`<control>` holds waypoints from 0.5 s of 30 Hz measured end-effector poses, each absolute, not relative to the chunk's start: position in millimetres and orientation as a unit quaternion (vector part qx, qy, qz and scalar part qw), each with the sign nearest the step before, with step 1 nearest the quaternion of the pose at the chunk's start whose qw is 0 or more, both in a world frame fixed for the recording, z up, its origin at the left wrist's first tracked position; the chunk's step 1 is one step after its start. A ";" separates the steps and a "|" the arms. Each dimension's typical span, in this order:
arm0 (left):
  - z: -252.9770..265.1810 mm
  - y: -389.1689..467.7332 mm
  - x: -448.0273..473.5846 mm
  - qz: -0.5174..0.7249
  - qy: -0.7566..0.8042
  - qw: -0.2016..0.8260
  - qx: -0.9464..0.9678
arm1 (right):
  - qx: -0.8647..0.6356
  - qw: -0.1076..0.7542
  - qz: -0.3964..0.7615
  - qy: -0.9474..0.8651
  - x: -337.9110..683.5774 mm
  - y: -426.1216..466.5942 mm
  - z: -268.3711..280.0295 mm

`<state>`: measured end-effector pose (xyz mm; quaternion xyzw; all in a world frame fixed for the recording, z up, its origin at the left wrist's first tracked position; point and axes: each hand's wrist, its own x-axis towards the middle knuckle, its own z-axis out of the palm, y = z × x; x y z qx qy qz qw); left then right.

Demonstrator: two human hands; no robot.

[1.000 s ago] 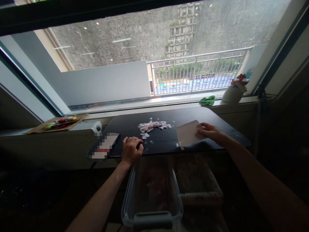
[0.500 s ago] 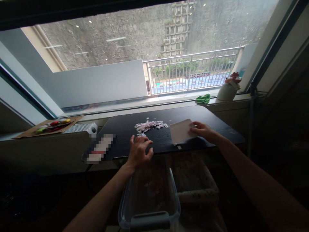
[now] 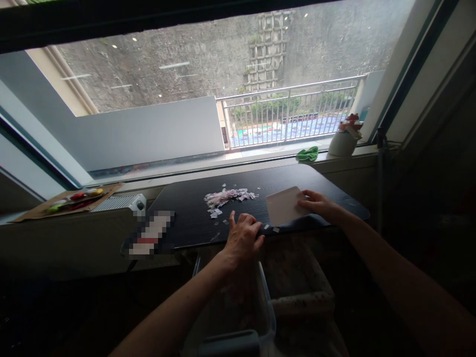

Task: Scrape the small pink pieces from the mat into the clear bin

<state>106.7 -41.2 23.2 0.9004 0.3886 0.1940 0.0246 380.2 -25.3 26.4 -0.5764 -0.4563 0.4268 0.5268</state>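
Note:
My right hand [image 3: 320, 205] grips a flat white scraper [image 3: 284, 207] with rounded corners, tilted over the right part of the black tabletop [image 3: 188, 198]. Thumb and fingers pinch its right edge. My left hand [image 3: 243, 235] is at the table's near edge, fingers bent and apart, with nothing visible in it. Beyond that hand lies a loose pile of small pale paper scraps [image 3: 226, 197]. A few single scraps [image 3: 267, 226] lie between my left hand and the scraper. Below the table edge, a clear plastic bin [image 3: 268, 302] is partly hidden by my left forearm.
A blurred-out item [image 3: 150, 238] lies at the table's left end. On the sill are a green cloth [image 3: 308, 154] and a white pot [image 3: 342, 143]. Brown cardboard [image 3: 37, 207] bearing colourful bits lies left. A worn stool [image 3: 303, 297] stands right of the bin.
My left hand has moved right along the near edge, away from the pile's front. A few scraps now show near the edge. My right hand still holds the scraper, turned slightly.

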 end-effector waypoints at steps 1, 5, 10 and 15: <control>22.6 -41.7 109.6 0.194 0.391 0.023 0.899 | -0.574 0.526 0.428 -0.458 380.8 -26.3 25.8; 19.3 -43.4 115.1 0.198 0.391 0.020 0.898 | -0.578 0.505 0.424 -0.481 385.5 -30.7 25.1; 17.0 -43.6 112.2 0.210 0.408 0.019 0.888 | -0.581 0.510 0.404 -0.488 381.3 -27.6 24.5; 17.7 -45.3 110.6 0.202 0.417 0.015 0.886 | -0.577 0.534 0.396 -0.474 364.9 -19.1 22.8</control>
